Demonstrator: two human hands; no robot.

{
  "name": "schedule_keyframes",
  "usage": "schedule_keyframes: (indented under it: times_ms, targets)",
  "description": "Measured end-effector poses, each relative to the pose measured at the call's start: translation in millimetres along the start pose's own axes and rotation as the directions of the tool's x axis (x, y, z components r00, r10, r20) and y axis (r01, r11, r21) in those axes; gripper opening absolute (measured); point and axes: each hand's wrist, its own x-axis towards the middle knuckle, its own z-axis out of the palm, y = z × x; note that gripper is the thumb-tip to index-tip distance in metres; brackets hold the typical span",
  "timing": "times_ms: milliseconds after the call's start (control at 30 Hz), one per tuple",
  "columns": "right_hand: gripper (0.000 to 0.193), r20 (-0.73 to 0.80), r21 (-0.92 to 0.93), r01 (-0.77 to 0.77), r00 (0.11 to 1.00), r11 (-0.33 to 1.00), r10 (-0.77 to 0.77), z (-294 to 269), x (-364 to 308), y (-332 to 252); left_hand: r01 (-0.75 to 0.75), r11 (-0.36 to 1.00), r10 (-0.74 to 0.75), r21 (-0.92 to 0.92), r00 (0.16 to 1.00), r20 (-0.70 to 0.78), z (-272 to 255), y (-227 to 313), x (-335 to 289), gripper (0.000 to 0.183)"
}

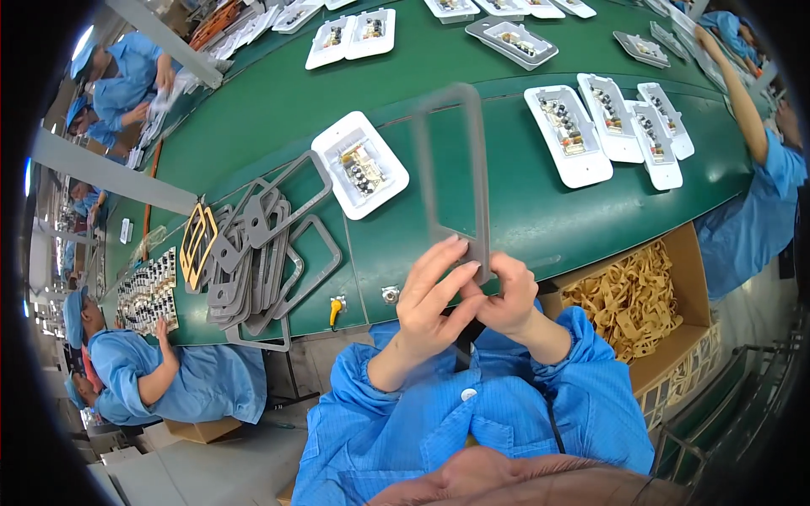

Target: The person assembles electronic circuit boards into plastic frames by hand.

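Observation:
A thin grey rectangular frame [479,169] stands tilted up in front of me, smeared by motion. My left hand [434,291] grips its lower end, fingers lying along the solid end piece. The fingers and thumb of my right hand [509,299] pinch the same end at the lower right corner. Beyond the frame, to its left, a white plastic housing [336,137] lies on the green work surface with small electrical parts inside. A loose pile of similar grey frames [268,261] lies left of my hands.
Filled white housings [586,173] stand at the right. More housings [386,42] sit on the far green belt [253,101]. A yellow-handled piece [336,312] is at the near edge. Beside me, a cardboard box [690,274] holds tan strips. Blue-clad co-workers [207,379] are on both sides.

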Motion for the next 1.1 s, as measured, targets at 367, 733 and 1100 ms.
schedule_keyframes:
  times_ms: [367, 733, 1100]
  targets:
    - [0.032, 0.167, -0.005, 0.139, 0.977, 0.990, -0.136, -13, 10, 5, 0.073, 0.989, -0.080, -0.125, 0.995, -0.054, -2, 3, -3, 0.022]
    - [0.034, 0.346, 0.162, 0.083, 0.929, 0.983, -0.135, -22, 14, 1, 0.119, 0.993, -0.121, 0.026, 0.988, 0.097, -16, 8, 7, 0.013]
    - [0.014, 0.191, 0.245, 0.122, 0.966, 0.962, -0.171, -15, 4, 0, 0.349, 0.813, -0.311, -0.467, 0.937, 0.158, -12, 5, -3, 0.016]
